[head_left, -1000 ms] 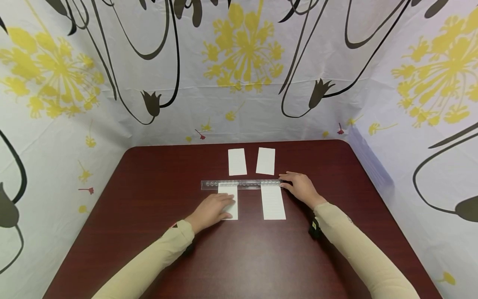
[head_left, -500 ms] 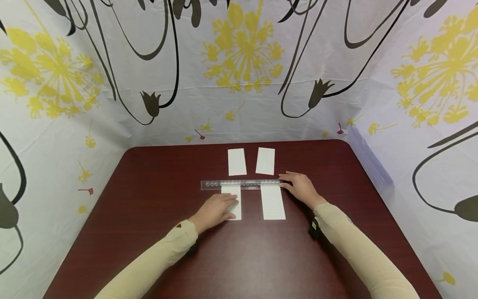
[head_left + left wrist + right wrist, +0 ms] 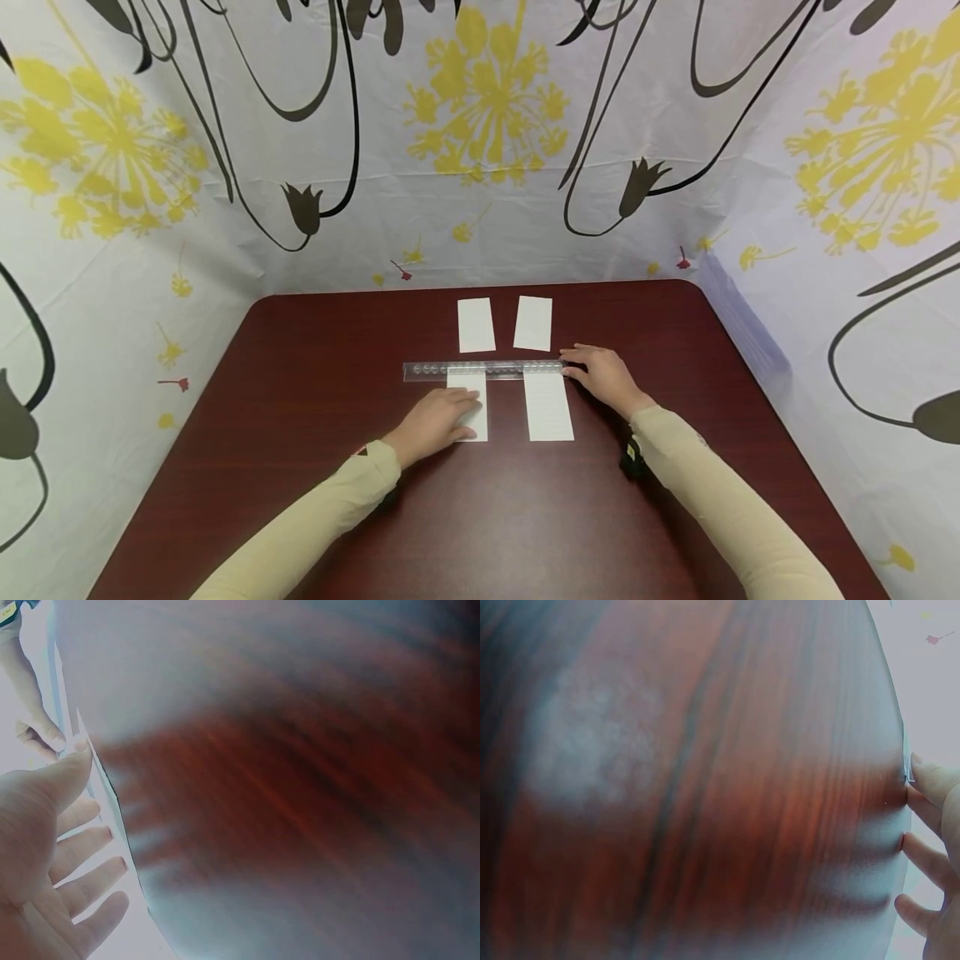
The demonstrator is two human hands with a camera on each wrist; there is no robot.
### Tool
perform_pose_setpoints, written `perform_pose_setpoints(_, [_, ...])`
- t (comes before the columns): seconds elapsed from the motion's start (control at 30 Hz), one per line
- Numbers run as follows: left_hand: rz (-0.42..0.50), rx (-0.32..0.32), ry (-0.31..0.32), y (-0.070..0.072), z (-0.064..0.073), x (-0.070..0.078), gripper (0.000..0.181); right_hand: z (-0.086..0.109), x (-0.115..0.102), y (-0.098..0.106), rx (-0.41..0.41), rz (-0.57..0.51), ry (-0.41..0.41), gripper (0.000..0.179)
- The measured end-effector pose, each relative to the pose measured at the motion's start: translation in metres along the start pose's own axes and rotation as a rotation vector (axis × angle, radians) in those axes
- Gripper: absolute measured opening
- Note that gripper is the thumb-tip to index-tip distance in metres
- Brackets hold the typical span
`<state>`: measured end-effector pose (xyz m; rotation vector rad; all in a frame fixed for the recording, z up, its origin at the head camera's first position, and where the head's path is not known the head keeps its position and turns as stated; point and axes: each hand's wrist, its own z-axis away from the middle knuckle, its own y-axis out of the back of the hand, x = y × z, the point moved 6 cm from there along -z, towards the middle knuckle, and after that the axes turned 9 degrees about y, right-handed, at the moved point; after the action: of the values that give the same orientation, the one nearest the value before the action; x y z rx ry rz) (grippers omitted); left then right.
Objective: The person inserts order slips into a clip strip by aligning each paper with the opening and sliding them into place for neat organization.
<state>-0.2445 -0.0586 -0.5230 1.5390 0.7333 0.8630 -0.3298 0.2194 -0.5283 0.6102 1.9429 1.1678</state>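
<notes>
Two hands, fingers extended: I see the left hand resting on a white card overlapping a clear ruler mid-table; the right hand touches the ruler's right end. Uneven pressure could skew both.

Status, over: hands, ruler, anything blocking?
Left hand on near-left paper. Right hand at right end of clear ruler. Ruler overlaps near papers. No visible obstruction.

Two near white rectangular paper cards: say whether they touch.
Apart: the head view plainly shows dark red tabletop between the near left card and the near right card.
</notes>
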Motion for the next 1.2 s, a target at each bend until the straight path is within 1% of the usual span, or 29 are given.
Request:
perform_pose_setpoints(0.27, [0.017, 0.013, -0.016, 0.000, -0.001, 0.002, 0.052, -0.001, -0.001, 0.001, -0.006, -0.002, -0.011, 0.038])
perform_pose_setpoints(0.53, [0.002, 0.011, -0.022, -0.002, -0.004, 0.005, 0.053, -0.001, 0.000, 0.000, -0.025, 0.005, -0.016, 0.037])
perform_pose_setpoints(0.73, [0.006, 0.014, -0.023, -0.002, -0.006, 0.008, 0.053, -0.001, 0.000, 0.001, -0.011, -0.001, -0.022, 0.038])
perform_pose_setpoints(0.97, [0.011, 0.013, -0.033, -0.001, -0.008, 0.013, 0.052, -0.001, 0.000, 0.000, -0.013, -0.003, -0.008, 0.038])
perform_pose_setpoints(1.2, [-0.003, 0.020, -0.039, -0.001, -0.009, 0.015, 0.052, 0.000, 0.001, 0.000, -0.004, -0.013, -0.012, 0.038])
